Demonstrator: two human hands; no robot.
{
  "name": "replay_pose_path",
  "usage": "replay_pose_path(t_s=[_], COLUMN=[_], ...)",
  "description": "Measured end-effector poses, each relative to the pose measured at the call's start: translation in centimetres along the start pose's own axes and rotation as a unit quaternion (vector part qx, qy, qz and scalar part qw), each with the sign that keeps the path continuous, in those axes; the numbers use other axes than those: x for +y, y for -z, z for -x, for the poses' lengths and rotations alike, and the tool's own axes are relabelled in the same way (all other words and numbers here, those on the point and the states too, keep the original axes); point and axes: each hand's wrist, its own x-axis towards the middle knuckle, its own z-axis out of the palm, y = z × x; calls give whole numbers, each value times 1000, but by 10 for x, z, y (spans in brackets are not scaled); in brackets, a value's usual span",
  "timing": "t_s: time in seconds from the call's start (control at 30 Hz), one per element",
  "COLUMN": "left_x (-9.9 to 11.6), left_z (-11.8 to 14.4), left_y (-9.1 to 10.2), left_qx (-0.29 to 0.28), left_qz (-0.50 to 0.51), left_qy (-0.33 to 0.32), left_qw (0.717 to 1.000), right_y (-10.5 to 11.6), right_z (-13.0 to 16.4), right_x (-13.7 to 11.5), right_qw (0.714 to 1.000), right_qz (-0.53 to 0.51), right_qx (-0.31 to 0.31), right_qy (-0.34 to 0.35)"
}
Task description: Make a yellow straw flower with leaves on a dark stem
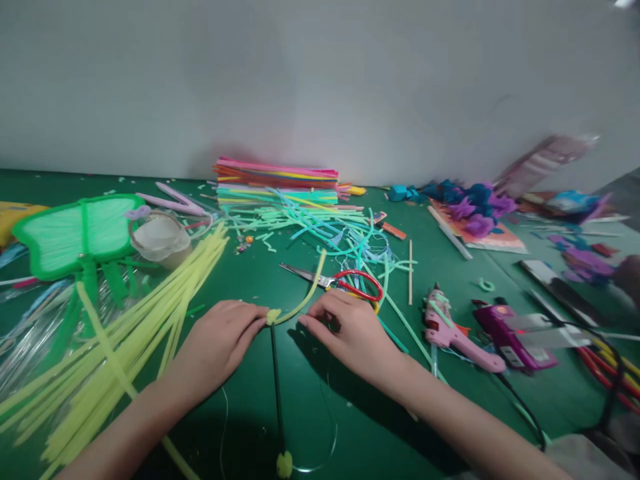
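Observation:
A small coiled end of a yellow pipe cleaner (313,288) is pinched between the thumb and fingers of my left hand (220,340). This coil (273,317) sits at the top of a thin dark stick (277,387), whose lower end carries another yellow tuft (285,464). The pipe cleaner's free tail curves up to the right. Beside that tail is my right hand (350,330), its fingers curled, thumb and index tips slightly apart with nothing visible between them. Red-handled scissors (357,283) lie just beyond, partly crossed by the tail.
Left, a bundle of yellow pipe cleaners (125,340) lies near a green fan-shaped piece (60,237) and a cup (163,240). Colourful pipe cleaners (277,180) are stacked by the wall. A pink glue gun (457,333) and a purple device (515,333) with a cable are at right.

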Motion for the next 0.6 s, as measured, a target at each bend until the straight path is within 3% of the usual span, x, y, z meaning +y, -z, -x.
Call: replay_pose_path(t_s=[0.07,0.17,0.37,0.5,0.6], left_x=[-1,-1,-2,-3,-4], left_z=[0,0,0,1,1], left_y=[-1,-2,-1,-1,-2], left_qx=[7,7,-9,-8,-4], left_qz=[-2,-1,8,12,18], left_qy=[-10,-11,-5,-1,7], left_qw=[1000,1000,1000,1000,1000], right_y=[2,-2,-16,-14,-15], right_z=[2,-3,-15,-13,-12], right_x=[-9,-19,-20,-18,-15], right_qw=[995,986,953,950,955], right_qz=[-47,-88,-212,-185,-179], right_qx=[-68,-118,-129,-175,-164], right_qy=[-47,-79,-171,-180,-169])
